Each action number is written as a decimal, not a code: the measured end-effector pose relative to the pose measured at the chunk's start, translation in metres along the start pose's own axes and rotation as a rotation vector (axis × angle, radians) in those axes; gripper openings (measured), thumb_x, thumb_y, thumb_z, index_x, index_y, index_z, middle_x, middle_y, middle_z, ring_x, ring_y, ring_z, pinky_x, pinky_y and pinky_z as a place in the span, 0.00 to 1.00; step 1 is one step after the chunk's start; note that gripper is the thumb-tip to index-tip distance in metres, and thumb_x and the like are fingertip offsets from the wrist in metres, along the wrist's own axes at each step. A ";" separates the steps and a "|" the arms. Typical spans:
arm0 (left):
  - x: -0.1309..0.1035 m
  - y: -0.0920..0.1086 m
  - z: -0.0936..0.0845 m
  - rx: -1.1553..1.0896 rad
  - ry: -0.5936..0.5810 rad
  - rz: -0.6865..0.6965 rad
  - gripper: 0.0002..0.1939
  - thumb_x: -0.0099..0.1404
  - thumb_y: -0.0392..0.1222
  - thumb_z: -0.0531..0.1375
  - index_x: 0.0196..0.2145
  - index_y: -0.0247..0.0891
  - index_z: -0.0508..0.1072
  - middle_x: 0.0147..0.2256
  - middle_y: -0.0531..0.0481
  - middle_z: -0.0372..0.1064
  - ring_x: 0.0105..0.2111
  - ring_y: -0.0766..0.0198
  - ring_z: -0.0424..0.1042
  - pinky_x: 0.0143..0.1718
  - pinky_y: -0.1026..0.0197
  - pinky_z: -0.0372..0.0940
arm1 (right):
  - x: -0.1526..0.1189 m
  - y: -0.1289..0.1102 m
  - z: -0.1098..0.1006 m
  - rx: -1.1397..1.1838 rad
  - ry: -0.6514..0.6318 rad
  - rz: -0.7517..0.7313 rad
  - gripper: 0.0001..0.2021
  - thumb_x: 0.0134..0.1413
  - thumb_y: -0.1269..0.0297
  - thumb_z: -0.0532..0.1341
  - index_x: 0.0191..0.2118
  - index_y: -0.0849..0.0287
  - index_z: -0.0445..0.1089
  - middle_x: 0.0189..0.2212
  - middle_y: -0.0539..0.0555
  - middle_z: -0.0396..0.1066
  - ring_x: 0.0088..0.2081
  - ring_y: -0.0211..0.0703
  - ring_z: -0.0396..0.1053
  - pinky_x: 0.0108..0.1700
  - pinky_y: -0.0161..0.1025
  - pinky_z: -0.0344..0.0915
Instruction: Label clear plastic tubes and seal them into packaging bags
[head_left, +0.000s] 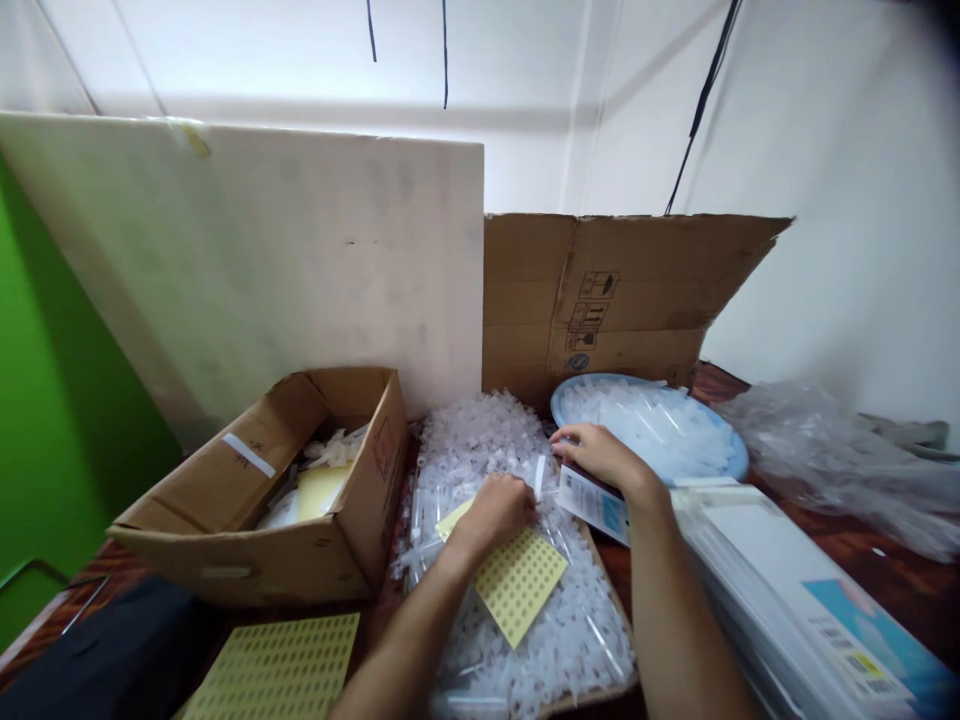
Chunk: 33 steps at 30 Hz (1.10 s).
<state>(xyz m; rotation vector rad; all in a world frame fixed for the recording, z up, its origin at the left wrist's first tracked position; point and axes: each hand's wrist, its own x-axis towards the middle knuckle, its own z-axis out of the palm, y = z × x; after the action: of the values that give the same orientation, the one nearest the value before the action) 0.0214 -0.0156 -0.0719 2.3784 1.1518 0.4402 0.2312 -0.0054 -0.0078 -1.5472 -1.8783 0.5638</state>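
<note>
A carton (pixel 255 572) holds yellow paper (pixel 319 490); a basin (pixel 741 460) toward the surface's (pixel 904 585) far edge, plastic pieces (pixel 645 420). Left fingers (pixel 516 492) curl over a heap (pixel 480 432), right fingers (pixel 574 435) bend nearby; grips unclear.

The plastic pieces (pixel 480 440) look glossy, the box (pixel 292 555) matt.

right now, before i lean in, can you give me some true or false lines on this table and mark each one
1. A yellow dotted sheet lies on the heap of plastic pieces. True.
2. The left hand is over the blue basin. False: the left hand is at the heap.
3. The blue basin holds translucent pieces. True.
4. The open cardboard box stands right of the heap. False: the open cardboard box is on its left.
5. The cardboard panel behind the basin bears printed symbols. True.
</note>
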 end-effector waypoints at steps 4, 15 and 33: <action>0.002 -0.009 -0.010 -0.173 0.088 0.009 0.06 0.58 0.32 0.64 0.26 0.35 0.81 0.28 0.42 0.79 0.31 0.56 0.77 0.40 0.57 0.68 | 0.003 -0.009 0.013 0.055 -0.035 -0.017 0.13 0.46 0.73 0.64 0.39 0.55 0.80 0.42 0.56 0.82 0.47 0.54 0.77 0.48 0.42 0.68; -0.008 0.001 -0.101 -0.920 0.780 0.027 0.24 0.66 0.59 0.64 0.43 0.32 0.80 0.32 0.44 0.78 0.31 0.59 0.79 0.37 0.58 0.73 | 0.003 -0.082 0.037 0.456 0.097 -0.291 0.07 0.59 0.59 0.65 0.38 0.55 0.76 0.37 0.52 0.79 0.42 0.45 0.76 0.49 0.42 0.68; -0.009 0.040 -0.098 -1.530 0.786 0.043 0.22 0.52 0.55 0.75 0.34 0.33 0.79 0.36 0.44 0.79 0.32 0.66 0.73 0.31 0.66 0.64 | -0.004 -0.116 0.060 0.846 0.247 -0.325 0.11 0.61 0.56 0.66 0.34 0.57 0.69 0.26 0.49 0.73 0.29 0.41 0.73 0.34 0.37 0.68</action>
<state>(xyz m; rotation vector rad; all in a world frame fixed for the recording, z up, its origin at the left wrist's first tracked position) -0.0039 -0.0193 0.0313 0.8436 0.5318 1.6101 0.1083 -0.0302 0.0274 -0.7044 -1.3757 0.8267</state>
